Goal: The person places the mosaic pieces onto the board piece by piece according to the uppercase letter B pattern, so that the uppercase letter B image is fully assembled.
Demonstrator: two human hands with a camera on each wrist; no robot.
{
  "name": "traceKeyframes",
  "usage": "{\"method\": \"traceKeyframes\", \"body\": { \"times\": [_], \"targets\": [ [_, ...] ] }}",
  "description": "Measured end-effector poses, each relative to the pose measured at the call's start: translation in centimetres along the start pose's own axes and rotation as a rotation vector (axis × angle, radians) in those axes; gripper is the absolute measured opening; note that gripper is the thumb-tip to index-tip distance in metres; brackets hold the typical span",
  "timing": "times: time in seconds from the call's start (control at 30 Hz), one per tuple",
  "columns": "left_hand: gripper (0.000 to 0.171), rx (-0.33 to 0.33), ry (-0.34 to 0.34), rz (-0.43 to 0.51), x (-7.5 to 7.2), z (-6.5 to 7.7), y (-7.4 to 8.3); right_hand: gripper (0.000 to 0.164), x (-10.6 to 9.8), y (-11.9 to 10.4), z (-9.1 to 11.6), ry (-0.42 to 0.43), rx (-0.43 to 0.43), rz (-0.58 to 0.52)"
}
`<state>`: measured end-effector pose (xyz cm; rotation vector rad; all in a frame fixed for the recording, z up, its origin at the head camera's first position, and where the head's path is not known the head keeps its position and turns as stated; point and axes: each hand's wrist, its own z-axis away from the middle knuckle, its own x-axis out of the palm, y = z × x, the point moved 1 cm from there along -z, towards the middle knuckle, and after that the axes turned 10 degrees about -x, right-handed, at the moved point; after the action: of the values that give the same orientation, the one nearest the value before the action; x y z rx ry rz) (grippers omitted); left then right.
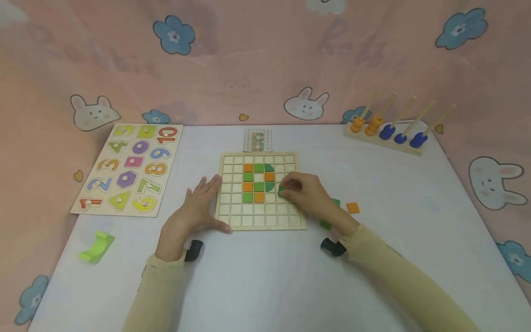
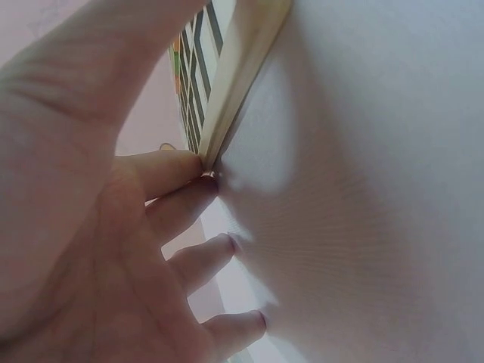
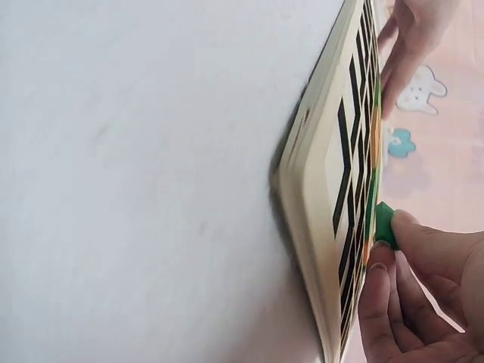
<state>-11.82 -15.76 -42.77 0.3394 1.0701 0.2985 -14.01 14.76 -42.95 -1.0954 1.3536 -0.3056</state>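
A square wooden grid board (image 1: 260, 222) lies mid-table, with orange, light green and dark green tiles (image 1: 259, 186) set in its middle cells. My left hand (image 1: 191, 208) is spread at the board's left side, index finger and thumb touching its edge; the left wrist view shows the fingertips (image 2: 181, 165) against the frame. Over the right part of the grid, my right hand (image 1: 309, 196) pinches a small dark green tile (image 3: 385, 224) between thumb and finger. The tile's full shape is hidden by the fingers.
Behind the board lies a pattern card (image 1: 258, 140). Loose green tiles (image 1: 326, 224) and an orange tile (image 1: 352, 208) lie beside the right forearm. A number puzzle (image 1: 128, 170) is at left, a green curved block (image 1: 97, 247) nearer, a bead counting frame (image 1: 386, 136) at back right.
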Motion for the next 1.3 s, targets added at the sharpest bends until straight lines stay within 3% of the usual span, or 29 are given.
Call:
{"method": "traceKeyframes", "body": {
  "times": [0.3, 0.6, 0.83, 1.3],
  "targets": [
    [0.144, 0.003, 0.004, 0.004, 0.1, 0.0, -0.1, 0.013, 1.9, -0.6, -1.0, -0.069, 0.004, -0.014],
    [0.143, 0.000, 0.001, 0.003, -0.1, 0.1, 0.0, 0.005, 2.3, -1.0, -1.2, -0.094, 0.011, -0.047],
    [0.144, -0.002, -0.007, 0.010, 0.0, 0.1, 0.0, 0.007, 2.2, -1.0, -1.3, -0.082, -0.014, 0.035],
    [0.144, -0.009, -0.011, 0.016, 0.0, 0.1, 0.0, 0.008, 2.4, -1.2, -1.3, -0.091, 0.042, 0.120]
  ]
}}
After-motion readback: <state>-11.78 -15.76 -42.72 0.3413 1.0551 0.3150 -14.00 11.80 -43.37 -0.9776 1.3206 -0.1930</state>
